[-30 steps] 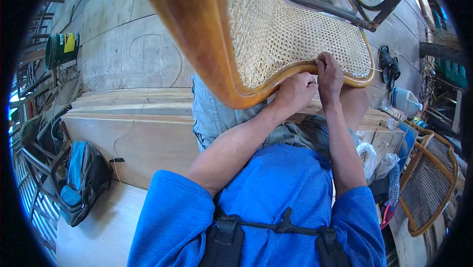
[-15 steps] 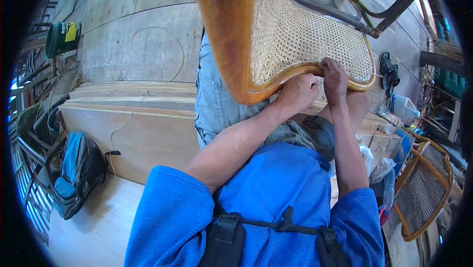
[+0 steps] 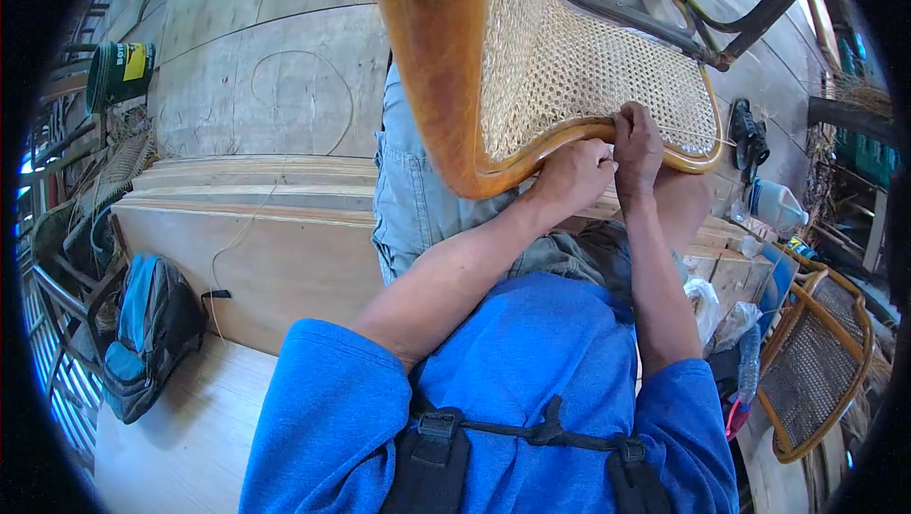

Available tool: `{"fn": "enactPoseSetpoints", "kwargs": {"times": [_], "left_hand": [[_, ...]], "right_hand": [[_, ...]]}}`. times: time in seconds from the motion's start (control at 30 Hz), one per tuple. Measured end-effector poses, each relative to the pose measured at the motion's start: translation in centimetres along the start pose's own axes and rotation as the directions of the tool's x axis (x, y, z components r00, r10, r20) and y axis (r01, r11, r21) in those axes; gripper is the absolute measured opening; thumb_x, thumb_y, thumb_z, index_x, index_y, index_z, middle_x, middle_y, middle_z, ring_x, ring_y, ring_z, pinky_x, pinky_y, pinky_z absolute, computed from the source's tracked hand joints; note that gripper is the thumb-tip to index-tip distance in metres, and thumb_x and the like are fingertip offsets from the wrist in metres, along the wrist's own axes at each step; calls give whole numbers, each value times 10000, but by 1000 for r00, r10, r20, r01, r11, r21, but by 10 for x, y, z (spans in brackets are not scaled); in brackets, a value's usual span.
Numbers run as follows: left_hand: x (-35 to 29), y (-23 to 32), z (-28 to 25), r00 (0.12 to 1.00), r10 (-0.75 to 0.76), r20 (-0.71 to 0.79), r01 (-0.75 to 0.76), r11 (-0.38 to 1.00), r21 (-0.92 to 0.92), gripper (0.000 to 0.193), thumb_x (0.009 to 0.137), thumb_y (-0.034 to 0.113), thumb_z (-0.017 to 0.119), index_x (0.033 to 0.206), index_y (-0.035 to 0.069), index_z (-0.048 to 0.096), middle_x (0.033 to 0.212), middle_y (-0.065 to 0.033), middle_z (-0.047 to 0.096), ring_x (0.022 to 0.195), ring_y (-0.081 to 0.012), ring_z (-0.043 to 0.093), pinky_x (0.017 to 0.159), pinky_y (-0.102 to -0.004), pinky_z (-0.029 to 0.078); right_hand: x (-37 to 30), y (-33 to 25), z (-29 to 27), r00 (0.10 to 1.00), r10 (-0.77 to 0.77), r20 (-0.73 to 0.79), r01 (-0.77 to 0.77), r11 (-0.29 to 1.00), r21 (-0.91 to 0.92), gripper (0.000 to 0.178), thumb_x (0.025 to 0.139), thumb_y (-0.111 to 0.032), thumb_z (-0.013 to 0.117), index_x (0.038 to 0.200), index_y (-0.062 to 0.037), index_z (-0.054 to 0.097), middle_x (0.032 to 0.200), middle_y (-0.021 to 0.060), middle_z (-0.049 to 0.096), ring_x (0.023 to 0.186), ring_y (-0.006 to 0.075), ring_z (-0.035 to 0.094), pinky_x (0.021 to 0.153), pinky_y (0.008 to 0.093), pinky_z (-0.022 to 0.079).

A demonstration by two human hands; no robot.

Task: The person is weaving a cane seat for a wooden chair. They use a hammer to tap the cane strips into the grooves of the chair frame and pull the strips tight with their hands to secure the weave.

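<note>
A wooden chair frame (image 3: 446, 87) with a woven cane panel (image 3: 622, 68) lies tilted across my lap, its glossy orange-brown rim curving toward me. At the near rim, my left hand (image 3: 572, 175) is closed, thumb and finger pinched together. A small pale bit shows at the pinch, too small to name. Just right of it, my right hand (image 3: 639, 149) touches the rim with its fingers bent and pressed together at the cane's edge. Whatever those fingertips grip is hidden. The two hands almost touch.
A second cane-panelled piece (image 3: 821, 372) leans at the right, near a plastic jug (image 3: 778, 205) and black sandals (image 3: 748, 134). On the left are a backpack (image 3: 152, 334) and a green bucket (image 3: 119, 75). A loose thin strand (image 3: 349, 101) curls over the boards.
My right hand and forearm have shifted slightly left, closer to my left hand. The left hand stays at the rim, and the chair frame has barely moved.
</note>
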State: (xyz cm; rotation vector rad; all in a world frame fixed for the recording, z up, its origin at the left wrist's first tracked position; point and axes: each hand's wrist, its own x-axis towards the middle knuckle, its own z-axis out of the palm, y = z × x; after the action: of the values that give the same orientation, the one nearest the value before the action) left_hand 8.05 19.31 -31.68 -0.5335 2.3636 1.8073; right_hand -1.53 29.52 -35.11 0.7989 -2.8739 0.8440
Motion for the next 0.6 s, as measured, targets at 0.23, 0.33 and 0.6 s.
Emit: {"fn": "enactPoseSetpoints", "kwargs": {"times": [0.23,0.33,0.6], "left_hand": [[0,1,-1,999,-31,32,33,998,-49,284,796,243,576,881,-23,625,763,-224,619,733,-344,615,677,-428,464],[1,-4,3,1000,-14,-2,14,999,-50,279,800,238,573,883,-23,627,763,-225,620,733,-344,616,674,-425,463],[2,-1,-1,999,-31,-9,31,999,-20,274,807,227,565,877,-31,623,791,-232,623,753,-349,618,676,-427,464]], "right_hand": [[-2,5,5,1000,-13,-24,12,1000,-28,104,827,-125,585,886,-43,558,802,117,593,764,300,569,707,376,447],[-1,6,7,1000,-20,19,23,988,-151,111,825,-138,589,896,-54,577,821,111,605,783,296,576,722,374,454],[3,0,4,999,-12,47,20,984,-176,133,832,-142,569,931,-67,616,885,120,628,843,299,589,754,375,464]]}}
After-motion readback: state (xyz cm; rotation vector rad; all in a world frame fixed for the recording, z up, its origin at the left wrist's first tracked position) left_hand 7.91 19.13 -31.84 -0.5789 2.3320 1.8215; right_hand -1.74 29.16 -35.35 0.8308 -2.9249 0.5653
